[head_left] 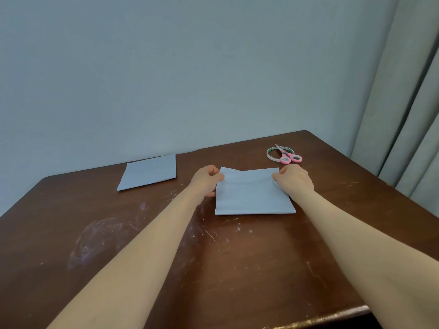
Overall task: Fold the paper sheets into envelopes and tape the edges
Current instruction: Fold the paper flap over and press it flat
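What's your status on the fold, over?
Left hand, right hand each grip a far corner of the folded sheet. Tape roll and scissors idle beyond it; second sheet apart, left. Nothing in the way.

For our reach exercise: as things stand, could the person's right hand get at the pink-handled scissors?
Probably yes: the pink-handled scissors lie beyond the right hand, nothing between them, though it first must release the folded grey paper sheet it pinches.

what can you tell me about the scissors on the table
The scissors are small, with pink loop handles and short metal blades that look closed. They lie flat at the table's far right, blades resting across a tape ring, handles toward the person. Neither the left hand nor the right hand touches them.
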A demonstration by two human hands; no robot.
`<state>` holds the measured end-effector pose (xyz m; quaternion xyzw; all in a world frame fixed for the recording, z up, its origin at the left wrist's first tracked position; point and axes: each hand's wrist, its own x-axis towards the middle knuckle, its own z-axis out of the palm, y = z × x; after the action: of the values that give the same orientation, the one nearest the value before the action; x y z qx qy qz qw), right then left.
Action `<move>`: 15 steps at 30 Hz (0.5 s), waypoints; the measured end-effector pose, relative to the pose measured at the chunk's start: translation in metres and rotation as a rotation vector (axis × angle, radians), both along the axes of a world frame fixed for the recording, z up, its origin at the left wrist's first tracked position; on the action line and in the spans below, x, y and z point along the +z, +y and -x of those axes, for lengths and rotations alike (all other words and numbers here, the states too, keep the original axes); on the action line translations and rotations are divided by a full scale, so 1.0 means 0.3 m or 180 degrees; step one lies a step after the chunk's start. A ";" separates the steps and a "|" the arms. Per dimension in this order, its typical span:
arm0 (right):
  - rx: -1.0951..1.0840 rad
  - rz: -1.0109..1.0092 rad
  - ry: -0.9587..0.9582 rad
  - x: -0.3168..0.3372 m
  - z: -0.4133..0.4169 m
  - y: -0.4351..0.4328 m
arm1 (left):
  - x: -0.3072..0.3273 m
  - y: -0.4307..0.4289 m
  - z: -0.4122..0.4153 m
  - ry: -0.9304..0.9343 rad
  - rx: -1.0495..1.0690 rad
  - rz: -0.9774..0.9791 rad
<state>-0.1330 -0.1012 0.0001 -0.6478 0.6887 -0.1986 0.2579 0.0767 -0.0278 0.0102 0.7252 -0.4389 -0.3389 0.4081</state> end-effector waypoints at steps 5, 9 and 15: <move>0.0011 0.0012 0.0033 -0.004 0.000 -0.002 | 0.009 0.013 0.000 0.0029 -0.0085 0.0028; -0.0015 0.0008 0.0013 -0.009 -0.002 -0.006 | 0.013 0.017 -0.004 0.0103 -0.0191 -0.0049; -0.0034 -0.0034 0.0004 -0.012 0.000 -0.014 | -0.002 -0.001 -0.009 0.0032 -0.0123 -0.0049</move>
<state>-0.1330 -0.1055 -0.0035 -0.6429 0.6933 -0.1959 0.2598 0.0794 -0.0279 0.0095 0.7180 -0.4482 -0.3536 0.3981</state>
